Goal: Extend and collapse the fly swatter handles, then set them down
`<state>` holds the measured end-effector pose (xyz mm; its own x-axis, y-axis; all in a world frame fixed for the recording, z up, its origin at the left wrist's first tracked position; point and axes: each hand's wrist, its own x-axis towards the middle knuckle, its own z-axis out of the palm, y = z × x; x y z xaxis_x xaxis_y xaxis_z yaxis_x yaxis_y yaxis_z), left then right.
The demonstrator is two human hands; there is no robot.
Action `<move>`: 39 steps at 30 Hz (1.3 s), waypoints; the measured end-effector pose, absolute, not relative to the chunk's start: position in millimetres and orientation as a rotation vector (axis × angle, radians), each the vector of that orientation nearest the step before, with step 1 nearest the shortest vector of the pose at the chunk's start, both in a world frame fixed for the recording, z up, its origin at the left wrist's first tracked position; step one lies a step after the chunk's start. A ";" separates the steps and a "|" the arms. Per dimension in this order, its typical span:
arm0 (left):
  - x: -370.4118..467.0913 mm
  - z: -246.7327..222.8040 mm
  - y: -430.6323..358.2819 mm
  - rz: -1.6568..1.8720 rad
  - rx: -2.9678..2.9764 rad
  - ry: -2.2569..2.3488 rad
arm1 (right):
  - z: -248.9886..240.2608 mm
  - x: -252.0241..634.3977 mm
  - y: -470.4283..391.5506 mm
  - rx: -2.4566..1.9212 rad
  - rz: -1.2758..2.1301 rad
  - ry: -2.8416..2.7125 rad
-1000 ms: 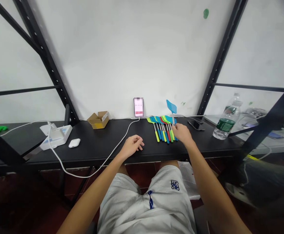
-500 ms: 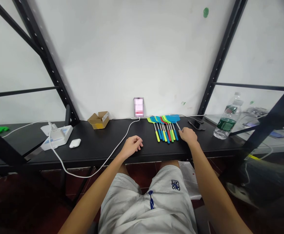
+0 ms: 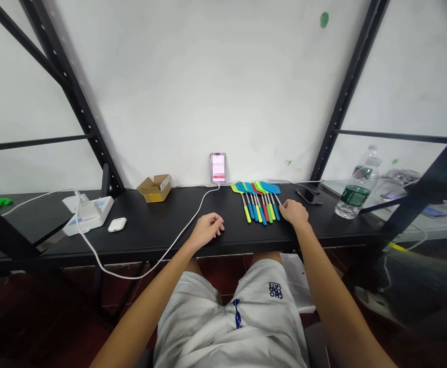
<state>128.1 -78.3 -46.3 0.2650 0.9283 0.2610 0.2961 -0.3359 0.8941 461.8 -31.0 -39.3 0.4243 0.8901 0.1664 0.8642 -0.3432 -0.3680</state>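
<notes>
A row of colourful spatulas (image 3: 263, 209) lies side by side on the black table (image 3: 150, 225), heads toward the wall and handles toward me. Their heads overlap and are blue, green, yellow and red. At the right end of the row, my right hand (image 3: 294, 211) is closed around the handle of a blue spatula (image 3: 273, 188), whose metal shaft shows beyond my fingers. My left hand (image 3: 208, 229) rests near the table's front edge, left of the row, with its fingers loosely curled and nothing in them.
A phone (image 3: 218, 168) leans on the wall, its white cable (image 3: 185, 230) looping over the front edge. Leftward are a small open box (image 3: 154, 189), a white case (image 3: 117, 224) and a power strip (image 3: 95, 217). A dark phone (image 3: 309, 196) and bottles (image 3: 356, 191) are at right.
My right hand has moved slightly left, and the head of the blue spatula in it has shifted left, closer against the row. My left hand has stayed still.
</notes>
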 end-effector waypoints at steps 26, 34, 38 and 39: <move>128.5 -47.9 -77.9 1.067 1.823 1.129 | -32.5 444.6 -36.2 -2.070 -0.120 -1.505; 126.8 -50.7 -74.4 1.059 1.824 1.131 | -24.5 366.6 -56.7 -1.559 -0.234 -2.007; 125.0 -52.2 -73.0 1.060 1.839 1.122 | -34.3 339.6 -63.5 -1.587 -0.260 -2.145; 124.3 -52.2 -73.1 1.057 1.839 1.120 | -36.7 336.3 -64.5 -1.609 -0.281 -2.155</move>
